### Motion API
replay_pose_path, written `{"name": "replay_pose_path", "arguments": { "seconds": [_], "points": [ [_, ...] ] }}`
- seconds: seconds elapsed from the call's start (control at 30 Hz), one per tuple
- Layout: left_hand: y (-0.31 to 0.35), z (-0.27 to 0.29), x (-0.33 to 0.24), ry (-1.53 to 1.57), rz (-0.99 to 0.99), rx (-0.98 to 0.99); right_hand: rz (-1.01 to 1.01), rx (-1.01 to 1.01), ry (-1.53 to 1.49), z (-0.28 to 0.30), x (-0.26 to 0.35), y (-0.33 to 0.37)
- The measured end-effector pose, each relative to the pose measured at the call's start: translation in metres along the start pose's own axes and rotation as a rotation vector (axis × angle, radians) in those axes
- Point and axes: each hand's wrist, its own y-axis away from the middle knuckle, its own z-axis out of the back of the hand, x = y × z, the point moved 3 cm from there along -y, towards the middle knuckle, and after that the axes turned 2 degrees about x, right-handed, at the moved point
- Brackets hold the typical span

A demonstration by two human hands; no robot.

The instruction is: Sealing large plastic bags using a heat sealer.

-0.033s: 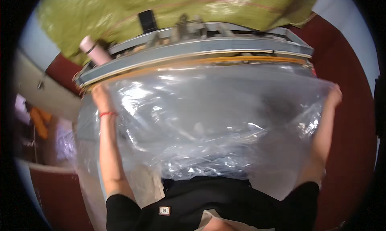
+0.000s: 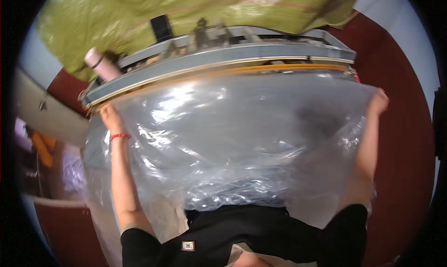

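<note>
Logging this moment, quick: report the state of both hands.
Left hand: closed, holding the wide, clear plastic sheet at its far left.
Right hand: closed, holding the same sheet at its far right.

A pink bottle (image 2: 102, 64) and a black rectangular object (image 2: 161, 28) sit near yellow-green sheeting (image 2: 209, 9).

The film (image 2: 233, 123) is clear grey, glinting white; frame (image 2: 223, 57) blue-grey, strip (image 2: 279, 68) orange, bottle (image 2: 104, 67) pink, bracelet (image 2: 120, 136) red, tarp (image 2: 107, 18) yellow-green, red-lined.
</note>
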Motion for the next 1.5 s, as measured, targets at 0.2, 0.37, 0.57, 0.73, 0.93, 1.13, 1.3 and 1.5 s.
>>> {"name": "replay_pose_path", "arguments": {
  "seconds": [0.2,0.37,0.57,0.73,0.93,1.13,1.3,1.5],
  "points": [
    [-0.069,0.030,0.112,-0.095,-0.011,-0.070,0.090,0.201,-0.400,-0.145,-0.022,0.031],
    [-0.091,0.018,0.131,0.063,-0.028,-0.047,-0.036,0.316,-0.507,-0.180,-0.006,0.028],
    [-0.087,0.015,0.122,0.000,-0.028,-0.032,-0.019,0.132,-0.380,-0.175,-0.002,0.029],
    [-0.088,0.020,0.119,0.209,0.108,0.044,-0.271,0.250,-0.630,-0.151,0.018,0.029],
    [-0.084,0.024,0.114,0.135,0.113,-0.152,-0.205,0.199,-0.592,-0.155,0.015,0.033],
    [-0.060,0.027,0.070,0.105,0.097,0.294,0.222,0.332,-0.381,-0.097,0.054,0.040],
    [0.015,0.045,-0.028,0.084,-0.044,0.483,0.045,0.145,-0.158,-0.021,0.013,0.024],
    [0.086,0.042,-0.111,0.225,-0.044,0.634,0.448,-0.206,0.086,0.035,0.101,0.041]
  ]
}}
